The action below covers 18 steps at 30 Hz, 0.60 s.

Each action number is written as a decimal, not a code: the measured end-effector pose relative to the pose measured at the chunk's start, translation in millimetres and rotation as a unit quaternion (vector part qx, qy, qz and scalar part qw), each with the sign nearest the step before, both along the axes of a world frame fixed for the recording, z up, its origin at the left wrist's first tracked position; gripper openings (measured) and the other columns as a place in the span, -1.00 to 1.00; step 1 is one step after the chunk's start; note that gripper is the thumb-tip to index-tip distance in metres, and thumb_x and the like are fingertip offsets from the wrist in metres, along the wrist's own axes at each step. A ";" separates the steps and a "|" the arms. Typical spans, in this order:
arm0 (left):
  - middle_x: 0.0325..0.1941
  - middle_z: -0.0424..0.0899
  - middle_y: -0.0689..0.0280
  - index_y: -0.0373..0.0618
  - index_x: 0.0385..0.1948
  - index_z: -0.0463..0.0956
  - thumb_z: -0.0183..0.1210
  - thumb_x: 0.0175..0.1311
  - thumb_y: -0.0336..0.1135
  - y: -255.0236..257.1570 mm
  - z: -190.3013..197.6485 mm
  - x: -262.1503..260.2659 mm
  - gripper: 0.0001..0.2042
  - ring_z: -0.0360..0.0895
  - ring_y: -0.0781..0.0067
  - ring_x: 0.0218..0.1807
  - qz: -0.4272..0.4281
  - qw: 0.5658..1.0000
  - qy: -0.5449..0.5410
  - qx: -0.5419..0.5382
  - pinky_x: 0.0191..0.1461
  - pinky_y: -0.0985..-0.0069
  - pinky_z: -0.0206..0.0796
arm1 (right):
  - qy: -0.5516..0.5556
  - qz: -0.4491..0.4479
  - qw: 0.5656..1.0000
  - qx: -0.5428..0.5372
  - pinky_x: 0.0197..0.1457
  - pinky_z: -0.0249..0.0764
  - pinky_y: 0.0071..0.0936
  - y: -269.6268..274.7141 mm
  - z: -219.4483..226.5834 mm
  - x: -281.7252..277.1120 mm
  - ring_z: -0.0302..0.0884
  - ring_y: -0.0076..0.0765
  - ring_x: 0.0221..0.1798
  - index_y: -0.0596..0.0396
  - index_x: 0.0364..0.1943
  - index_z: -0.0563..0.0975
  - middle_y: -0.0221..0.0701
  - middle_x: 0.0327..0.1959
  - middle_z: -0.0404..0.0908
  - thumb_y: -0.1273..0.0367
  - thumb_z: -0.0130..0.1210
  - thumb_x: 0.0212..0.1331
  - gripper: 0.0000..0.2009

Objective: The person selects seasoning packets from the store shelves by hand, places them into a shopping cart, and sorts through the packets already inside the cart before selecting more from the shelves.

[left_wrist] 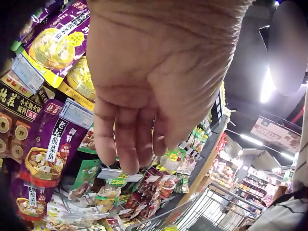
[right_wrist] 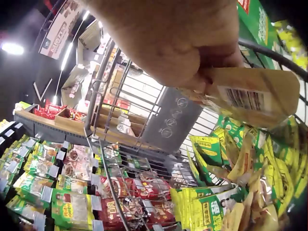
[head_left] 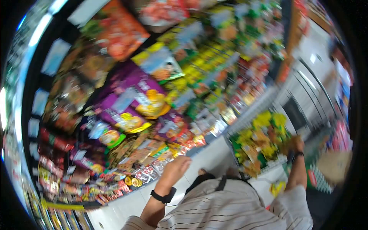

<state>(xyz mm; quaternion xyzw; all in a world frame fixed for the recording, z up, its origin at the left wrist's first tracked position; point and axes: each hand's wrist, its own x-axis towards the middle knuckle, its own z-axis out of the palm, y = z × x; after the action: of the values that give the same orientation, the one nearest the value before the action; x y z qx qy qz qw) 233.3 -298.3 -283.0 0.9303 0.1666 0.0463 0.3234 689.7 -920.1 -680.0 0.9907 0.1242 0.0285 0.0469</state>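
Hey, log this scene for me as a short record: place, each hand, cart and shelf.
Place: store aisle
Left hand: empty, beside the shelf display, fingers loosely curled
Right hand: grips a tan packet with a barcode, above the cart's load
Shopping cart: wire, holding green-and-yellow packets
Shelf display: includes purple fish-seasoning pouches

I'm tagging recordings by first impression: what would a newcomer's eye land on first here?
Probably the glossy purple plastic pouches with yellow food pictures, left of centre in the head view. Next, the heap of yellow, green and tan packets inside the metal wire cart, to their right. Above that heap, the right hand grips a tan packet with a barcode.
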 end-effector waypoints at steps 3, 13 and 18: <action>-0.16 0.68 0.16 -0.10 -0.16 0.57 0.14 0.42 -0.22 -4.9 12.0 1.5 -0.82 0.65 0.04 -0.12 -0.002 1.000 -0.012 0.019 -0.10 0.25 0.50 | 0.133 -0.244 0.924 0.261 -0.04 0.57 0.00 -25.1 -18.7 8.1 0.66 0.18 -0.05 0.21 -0.03 0.64 -0.06 -0.10 0.72 0.02 0.04 0.32 -0.51; -0.21 0.68 0.15 -0.09 -0.16 0.56 0.10 0.45 -0.16 -2.1 -0.6 3.5 -0.79 0.64 -0.01 -0.18 0.008 0.999 -0.031 0.009 -0.15 0.19 0.50 | 0.098 -0.223 0.957 0.155 0.00 0.45 0.07 23.3 57.7 6.6 0.53 0.40 0.02 0.37 -0.06 0.52 0.15 -0.09 0.63 0.41 0.04 0.26 -0.72; -0.20 0.68 0.14 -0.11 -0.14 0.57 0.14 0.41 -0.22 3.7 -4.7 -1.5 -0.81 0.64 0.01 -0.15 0.022 0.999 -0.036 0.004 -0.11 0.23 0.49 | 0.243 -0.103 0.919 0.294 -0.22 0.48 -0.16 85.3 127.3 19.3 0.58 -0.02 -0.24 0.24 -0.12 0.51 -0.11 -0.30 0.60 0.35 0.05 0.30 -0.78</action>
<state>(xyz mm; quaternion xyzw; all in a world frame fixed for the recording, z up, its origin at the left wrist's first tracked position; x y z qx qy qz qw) 231.8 -294.6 -287.7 0.9253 0.1754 0.0880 0.3246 709.0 -834.9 -552.7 0.9436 0.0152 -0.1830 -0.2754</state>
